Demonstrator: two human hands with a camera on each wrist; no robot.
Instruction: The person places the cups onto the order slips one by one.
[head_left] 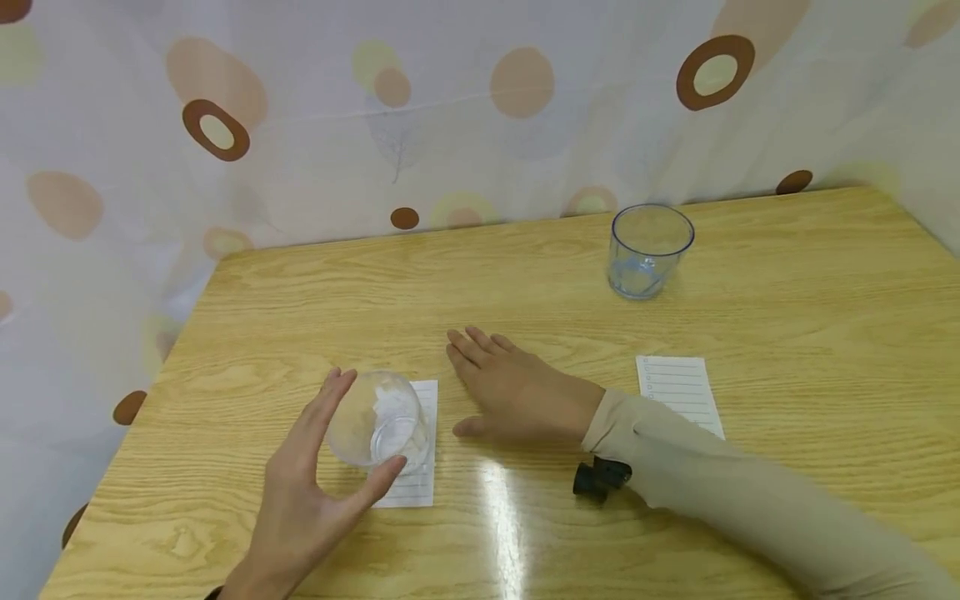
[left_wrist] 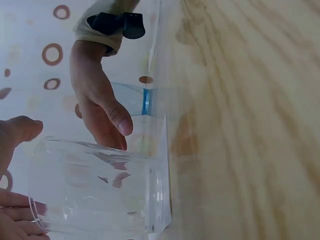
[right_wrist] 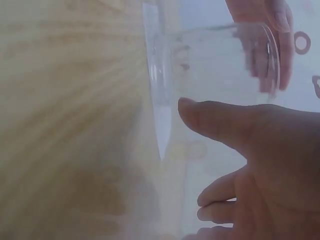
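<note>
A clear cup point(head_left: 372, 425) stands upright on a lined paper slip point(head_left: 425, 492), with pale angular patches showing through its wall. Around its mouth my left hand point(head_left: 300, 483) is spread wide, thumb on the near side and fingers on the far side. The left wrist view shows the left thumb point(left_wrist: 25, 128) a little off the rim, while the fingers overlap the rim's edge. To the right of the cup, my right hand point(head_left: 510, 387) is palm down with straight fingers, low over the table and holding nothing. In the right wrist view, the right thumb point(right_wrist: 215, 117) points toward the cup's base.
At the back right of the wooden table point(head_left: 300, 300) stands another clear cup point(head_left: 648, 254) with a blue rim. A second lined slip point(head_left: 678, 387) lies nearer, partly under the right sleeve point(head_left: 720, 475). Behind the table hangs a spotted curtain point(head_left: 465, 108).
</note>
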